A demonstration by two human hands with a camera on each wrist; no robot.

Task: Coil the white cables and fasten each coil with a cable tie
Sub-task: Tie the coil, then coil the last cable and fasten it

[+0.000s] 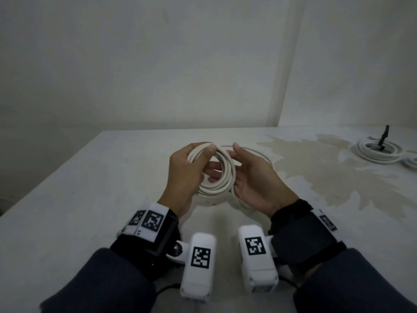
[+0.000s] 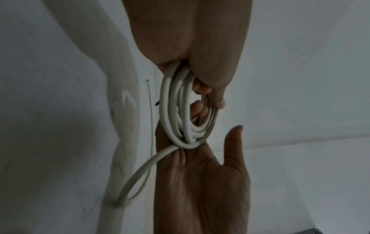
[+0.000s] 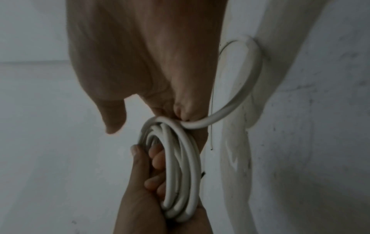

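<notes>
The left hand [image 1: 182, 175] grips the coil [image 1: 217, 175] upright; the right hand [image 1: 255, 186] pinches its loose tail — trailing toward the worktop's [image 1: 90, 188] near edge.

table [image 1: 94, 184]: white, stained | far right: tied cable coil [image 1: 378, 151]

**A bare, plain workroom corner**

We're looking at a stripped-back work space here: a white table [image 1: 90, 199] pushed into a corner of plain whitewashed walls [image 1: 158, 64], dimly lit. The tabletop carries a broad brownish stain [image 1: 316, 168] on the right. Far right, a finished coil [image 1: 376, 151] of white cable lies flat with a black tie [image 1: 383, 137] sticking up. Nothing homely, nothing office-like.
</notes>
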